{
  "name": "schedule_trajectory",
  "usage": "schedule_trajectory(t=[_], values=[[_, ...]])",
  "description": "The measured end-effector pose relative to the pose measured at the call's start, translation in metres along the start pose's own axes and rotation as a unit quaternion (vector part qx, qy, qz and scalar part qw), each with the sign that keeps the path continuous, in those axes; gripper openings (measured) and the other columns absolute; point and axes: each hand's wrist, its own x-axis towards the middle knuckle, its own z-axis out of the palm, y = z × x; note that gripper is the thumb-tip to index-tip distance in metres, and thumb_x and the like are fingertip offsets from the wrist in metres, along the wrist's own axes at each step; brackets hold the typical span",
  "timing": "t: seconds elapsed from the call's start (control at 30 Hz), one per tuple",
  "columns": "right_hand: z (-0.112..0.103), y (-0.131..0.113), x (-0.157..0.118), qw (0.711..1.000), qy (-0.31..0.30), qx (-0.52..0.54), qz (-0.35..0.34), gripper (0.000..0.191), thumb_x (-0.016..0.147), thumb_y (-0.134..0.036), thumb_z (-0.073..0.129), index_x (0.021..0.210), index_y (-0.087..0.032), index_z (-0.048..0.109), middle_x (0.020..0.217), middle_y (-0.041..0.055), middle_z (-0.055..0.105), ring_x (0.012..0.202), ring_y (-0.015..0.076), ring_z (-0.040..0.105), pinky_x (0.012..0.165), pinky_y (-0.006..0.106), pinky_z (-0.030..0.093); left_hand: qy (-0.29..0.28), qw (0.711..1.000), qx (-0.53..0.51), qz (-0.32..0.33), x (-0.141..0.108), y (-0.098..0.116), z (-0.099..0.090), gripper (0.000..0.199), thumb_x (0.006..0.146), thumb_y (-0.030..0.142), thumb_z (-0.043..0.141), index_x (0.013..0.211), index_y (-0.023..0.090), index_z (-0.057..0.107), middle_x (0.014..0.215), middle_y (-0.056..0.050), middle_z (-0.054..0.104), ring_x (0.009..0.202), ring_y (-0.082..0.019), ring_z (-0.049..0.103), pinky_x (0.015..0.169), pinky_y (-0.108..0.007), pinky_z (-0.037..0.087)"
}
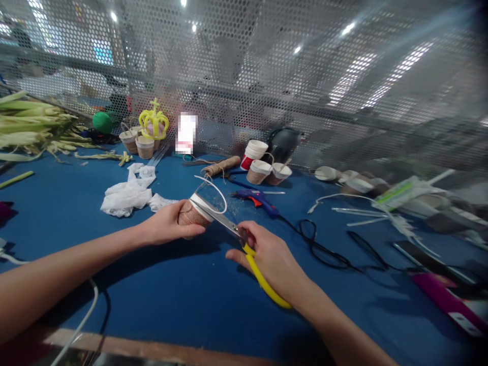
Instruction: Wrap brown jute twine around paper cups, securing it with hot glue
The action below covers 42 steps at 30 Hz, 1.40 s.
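Observation:
My left hand (171, 223) grips a small paper cup (192, 216) wrapped round with brown twine, its white rim tilted up toward the right. My right hand (270, 259) holds yellow-handled scissors (269, 287), their metal blades pointing left at the cup's rim. A white strip (221, 195) curls in a loop away from the rim, beside the blades. Whether the blades touch the rim or the strip I cannot tell.
Behind the cup lie a spool of twine (223, 166) and a blue glue gun (259, 200) with a black cord. White crumpled cloth (127, 195) is at left. More cups (260, 172) stand near the perforated metal screen (229, 91). A purple object (446, 300) lies right.

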Motion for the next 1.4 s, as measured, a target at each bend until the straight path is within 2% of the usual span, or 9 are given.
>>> schedule_trajectory(t=[0.47,0.67,0.77,0.97,1.23,1.4], values=[[-0.005,-0.006,-0.003,1.000,-0.007,0.001,0.015,0.027,0.073,-0.045,0.059,0.079,-0.020,0.049,0.059,-0.0027,0.053,0.049,0.0120,0.047,0.049,0.023,0.037,0.034,0.999,0.040,-0.002,0.001,-0.001,-0.001,0.056,0.063,0.044,0.064,0.106,0.011,0.048,0.093,-0.009,0.063,0.080,-0.022,0.060,0.068,-0.031,0.047],[-0.001,0.000,-0.001,1.000,-0.003,-0.012,0.002,0.036,0.067,-0.047,0.065,0.084,-0.021,0.048,0.067,-0.0012,0.055,0.055,0.0135,0.050,0.053,0.025,0.039,0.055,0.993,0.102,0.009,-0.001,0.000,0.000,0.055,0.063,0.047,0.063,0.105,0.013,0.050,0.094,-0.010,0.063,0.083,-0.024,0.060,0.071,-0.034,0.047],[0.004,0.003,0.000,1.000,-0.002,0.001,-0.010,0.041,0.065,-0.047,0.066,0.088,-0.020,0.047,0.072,0.0002,0.055,0.058,0.0137,0.051,0.055,0.025,0.040,0.055,0.990,0.126,0.014,-0.003,0.001,0.002,0.053,0.064,0.048,0.062,0.102,0.013,0.050,0.091,-0.010,0.064,0.081,-0.025,0.060,0.071,-0.035,0.047],[0.005,0.000,-0.003,1.000,0.019,-0.003,-0.016,0.037,0.066,-0.046,0.066,0.084,-0.020,0.047,0.068,-0.0002,0.053,0.059,0.0145,0.051,0.053,0.025,0.039,0.055,0.990,0.125,0.020,-0.004,-0.001,0.005,0.053,0.065,0.049,0.062,0.103,0.013,0.049,0.094,-0.011,0.063,0.084,-0.025,0.060,0.073,-0.037,0.046],[0.004,-0.003,-0.001,1.000,0.028,-0.001,-0.015,0.030,0.071,-0.045,0.062,0.080,-0.020,0.048,0.062,-0.0017,0.053,0.052,0.0127,0.049,0.049,0.023,0.038,0.059,0.991,0.119,0.034,-0.003,0.002,0.002,0.056,0.063,0.048,0.063,0.104,0.012,0.050,0.094,-0.011,0.064,0.083,-0.025,0.060,0.070,-0.035,0.047],[0.001,-0.004,-0.002,1.000,0.023,-0.004,-0.015,0.028,0.073,-0.044,0.060,0.079,-0.020,0.049,0.061,-0.0021,0.053,0.050,0.0120,0.048,0.049,0.023,0.037,0.041,0.992,0.115,0.035,-0.003,0.008,-0.002,0.058,0.064,0.048,0.063,0.107,0.012,0.049,0.097,-0.010,0.063,0.086,-0.025,0.059,0.072,-0.034,0.046]])
